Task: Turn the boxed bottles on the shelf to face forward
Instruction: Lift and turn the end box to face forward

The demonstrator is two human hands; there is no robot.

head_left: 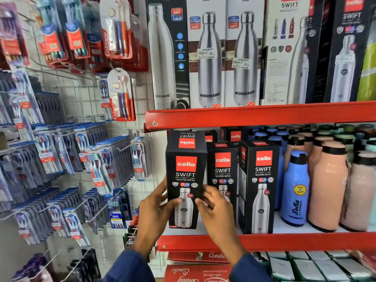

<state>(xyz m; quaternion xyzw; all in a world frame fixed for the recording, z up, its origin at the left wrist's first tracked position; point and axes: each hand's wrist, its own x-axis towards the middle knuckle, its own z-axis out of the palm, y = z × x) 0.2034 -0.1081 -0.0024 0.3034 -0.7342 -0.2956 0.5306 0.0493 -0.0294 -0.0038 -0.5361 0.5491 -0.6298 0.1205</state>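
Toothbrush packs (61,159) hang at far left. My left hand (156,210) clasps the left edge of the leftmost black Cello box (186,176), thumb on its front; my right hand (215,208) grips its right edge, fingers curled. It stands front-facing on the red shelf (284,241). Right of it stand 2 more boxes (260,186), then a blue bottle (295,190).

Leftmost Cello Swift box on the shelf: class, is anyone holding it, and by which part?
Yes. Both hands grip the Cello Swift box at its lower half: left hand on its left edge, right hand on its right.
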